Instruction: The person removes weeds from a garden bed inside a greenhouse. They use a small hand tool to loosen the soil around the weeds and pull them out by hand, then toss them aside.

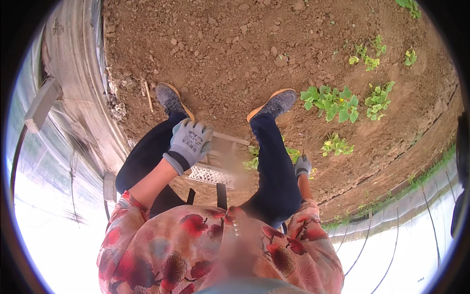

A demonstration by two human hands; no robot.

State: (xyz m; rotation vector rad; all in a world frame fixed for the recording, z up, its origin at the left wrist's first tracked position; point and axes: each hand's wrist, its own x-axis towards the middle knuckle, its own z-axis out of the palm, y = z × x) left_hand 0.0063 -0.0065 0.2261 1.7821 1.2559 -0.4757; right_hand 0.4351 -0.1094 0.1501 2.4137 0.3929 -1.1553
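Note:
My left hand [191, 142], in a grey work glove bearing writing, is closed at the near-left corner of a pale plastic crate [212, 175]. The crate has lattice sides and sits on the soil between my legs. Its interior is partly blurred. Outside my right knee, my gloved right hand [303, 166] is shut on a slender hand tool [304, 146], whose thin shaft points away from me. What the tool's tip is like, I cannot tell. Low green leaves [253, 158] show between the crate and my right leg.
Leafy vine plants, some with yellow flowers, grow to the right, including a large one [332, 102] and a smaller one [336, 144]. Loose brown soil [220, 47] stretches ahead. Plastic sheeting [79, 70] and a concrete block [43, 104] line the left side.

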